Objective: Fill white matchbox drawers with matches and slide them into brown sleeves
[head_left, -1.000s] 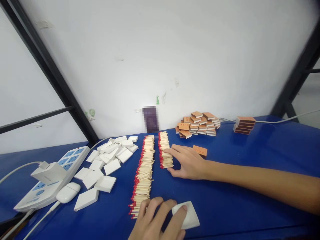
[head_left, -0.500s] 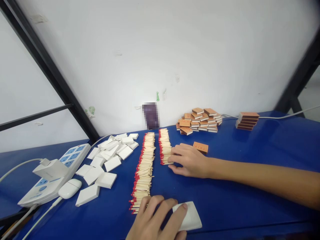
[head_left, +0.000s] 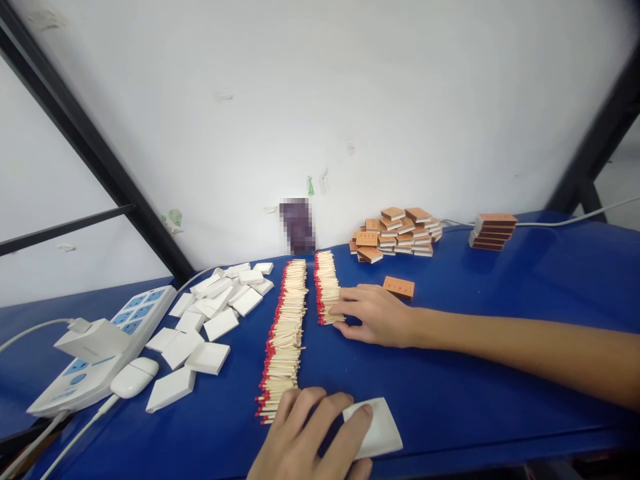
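On the blue table (head_left: 505, 287) lie two rows of red-tipped matches, a long row (head_left: 286, 327) and a shorter row (head_left: 325, 280). My right hand (head_left: 377, 315) is at the near end of the shorter row, its fingers curled and pinching a bunch of matches there. My left hand (head_left: 305, 437) is at the table's front edge, beside the near end of the long row. Its fingers are arched over a white matchbox tray (head_left: 384, 435) and press on it. A single orange matchbox sleeve (head_left: 399, 287) lies just behind my right hand.
Several white trays (head_left: 215, 313) lie scattered to the left. Further left are a white power strip (head_left: 95, 350) with a plugged charger and a white earbud case (head_left: 134, 377). A heap of orange matchboxes (head_left: 395, 233) and a neat stack (head_left: 493, 230) stand by the wall.
My right hand's stretched fingers have curled and closed on matches at the near end of the shorter row. My left hand has stayed on the white tray.
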Demonstrator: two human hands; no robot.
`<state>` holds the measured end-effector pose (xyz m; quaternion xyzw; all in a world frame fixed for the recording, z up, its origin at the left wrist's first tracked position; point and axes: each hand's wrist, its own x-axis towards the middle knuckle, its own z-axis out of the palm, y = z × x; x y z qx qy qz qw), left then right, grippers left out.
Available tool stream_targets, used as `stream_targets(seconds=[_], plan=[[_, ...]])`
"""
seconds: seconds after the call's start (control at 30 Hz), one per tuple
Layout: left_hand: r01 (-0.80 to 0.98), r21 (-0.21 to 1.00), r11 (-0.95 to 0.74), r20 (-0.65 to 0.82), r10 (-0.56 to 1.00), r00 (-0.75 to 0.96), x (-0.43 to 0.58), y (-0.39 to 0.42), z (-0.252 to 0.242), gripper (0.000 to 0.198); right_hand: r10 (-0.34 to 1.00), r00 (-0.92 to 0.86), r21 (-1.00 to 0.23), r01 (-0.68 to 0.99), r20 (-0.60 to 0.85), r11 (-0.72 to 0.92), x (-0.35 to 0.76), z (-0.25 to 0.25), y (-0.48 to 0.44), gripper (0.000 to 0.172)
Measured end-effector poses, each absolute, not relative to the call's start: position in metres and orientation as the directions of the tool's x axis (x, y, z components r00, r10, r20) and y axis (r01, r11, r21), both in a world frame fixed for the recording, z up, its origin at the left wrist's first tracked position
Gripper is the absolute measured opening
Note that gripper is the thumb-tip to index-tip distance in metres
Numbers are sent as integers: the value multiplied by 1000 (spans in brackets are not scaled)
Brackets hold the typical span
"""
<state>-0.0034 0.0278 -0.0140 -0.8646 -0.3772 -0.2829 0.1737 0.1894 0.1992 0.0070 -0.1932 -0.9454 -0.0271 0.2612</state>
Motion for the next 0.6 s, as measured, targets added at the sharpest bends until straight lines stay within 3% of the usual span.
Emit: stream_targets(seconds=[0.43, 0.6], plan=[[739, -99, -666, 609, 547, 574, -4, 30, -14, 27, 299, -825, -73, 302, 480, 951, 190, 6, 203, 15], [729, -110, -675, 618, 528, 582, -6, 32, -15, 26, 212, -827, -5, 245, 521, 969, 191, 5, 202, 16]])
